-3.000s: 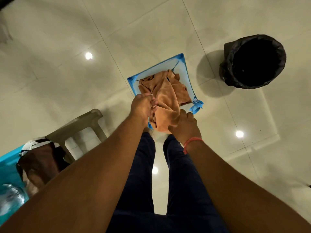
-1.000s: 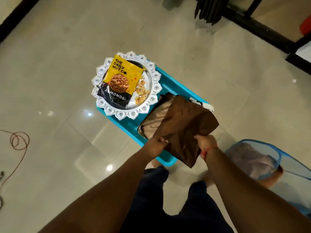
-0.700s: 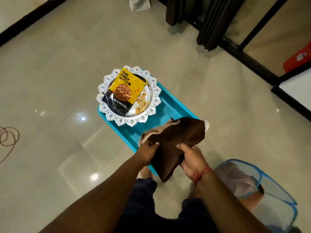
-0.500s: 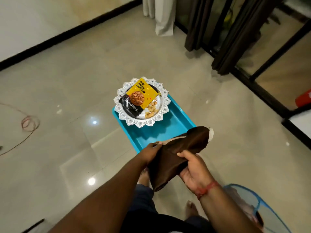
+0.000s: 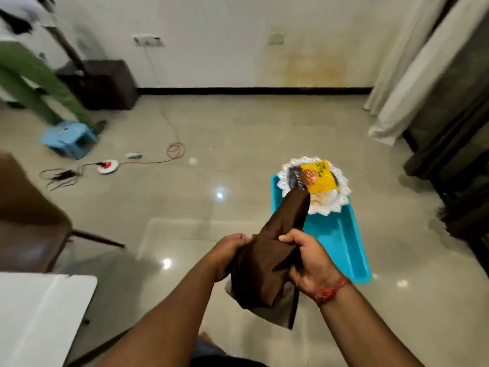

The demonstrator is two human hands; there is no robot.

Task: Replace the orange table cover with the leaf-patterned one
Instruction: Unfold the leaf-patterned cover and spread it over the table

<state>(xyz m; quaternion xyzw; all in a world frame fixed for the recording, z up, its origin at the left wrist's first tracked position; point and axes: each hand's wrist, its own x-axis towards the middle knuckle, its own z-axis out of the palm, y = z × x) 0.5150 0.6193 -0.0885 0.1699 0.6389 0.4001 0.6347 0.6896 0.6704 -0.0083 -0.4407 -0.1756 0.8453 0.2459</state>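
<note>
Holding the soft, light brown cover (image 5: 267, 263), left hand (image 5: 228, 254) and right hand (image 5: 308, 260) are gripping its bunched folds; edges are better.

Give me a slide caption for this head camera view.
Both hands, left hand and right hand, grip a folded brown cloth.
</note>
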